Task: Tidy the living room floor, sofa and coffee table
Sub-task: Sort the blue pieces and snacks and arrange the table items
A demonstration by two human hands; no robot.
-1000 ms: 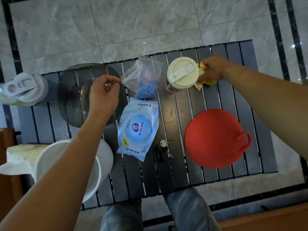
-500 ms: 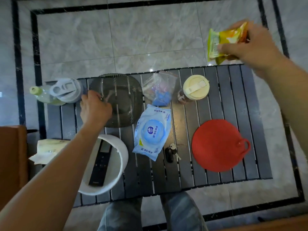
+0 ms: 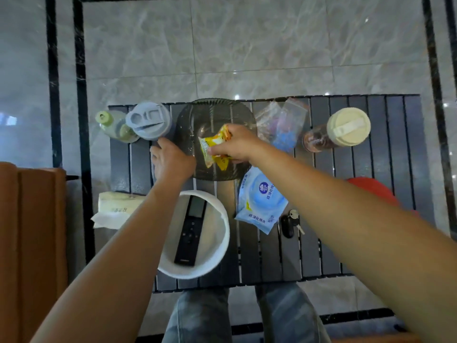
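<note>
**Snack packet over the dish**

The right hand (image 3: 237, 144) is out over the middle of the bench (image 3: 371, 169), fingers clamped on a yellow snack packet (image 3: 214, 151). The packet hangs just above the dark ribbed glass dish (image 3: 212, 112), tilted, one end poking out past the knuckles. Whether it touches the glass I can't tell.

It looks an easy thing to handle: light, a thin crinkly film wrapper, soft enough to fold in the hand. Film like that is slick, so a pinch across the body, as here, or on a crimped end seam seems the safest hold. Squeeze too hard and whatever is inside may well crush.

The left hand (image 3: 171, 162) sits at the dish's left rim, just beside the grey-lidded tumbler (image 3: 148, 121). Only the back of it shows, so I can't say if those fingers grip the rim or merely rest there. The dish is the delicate one: glass, smooth and probably weighty, best steadied at the rim.

Nearer the person, a white tub (image 3: 222, 233) holds a black remote (image 3: 190, 231), and a blue wet-wipes pack (image 3: 262, 201) lies beside it.
</note>
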